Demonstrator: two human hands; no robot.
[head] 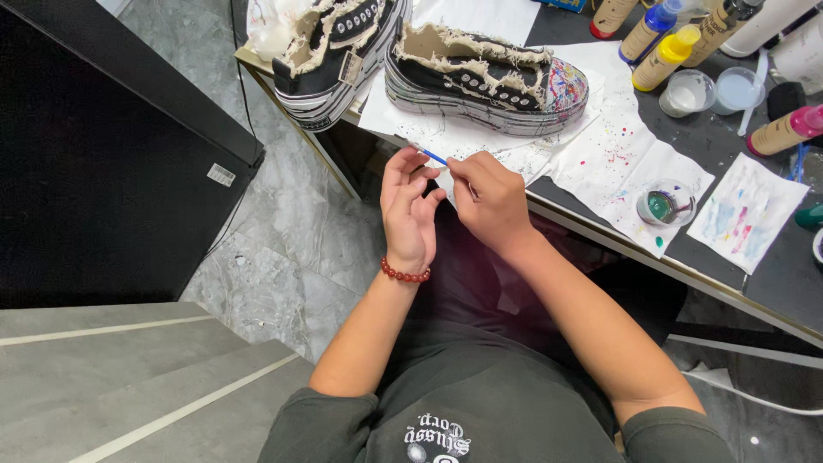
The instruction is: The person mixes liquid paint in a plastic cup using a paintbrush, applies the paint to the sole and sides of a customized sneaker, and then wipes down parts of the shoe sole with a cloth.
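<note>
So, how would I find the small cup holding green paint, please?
Start at the dark worktable on the right, then find the paint-speckled white paper sheet under the frayed black sneaker. On its lower right corner stands the small clear plastic cup; unlike the two whitish cups beyond, it holds green paint.

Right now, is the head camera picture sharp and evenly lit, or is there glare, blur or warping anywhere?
Head view: both hands, left and right, and the thin blue-handled brush look sharp; light is even with soft shadows; the wide lens bends the table edge; the black cabinet is dark and featureless; the bottles are cut off at the top.
</note>
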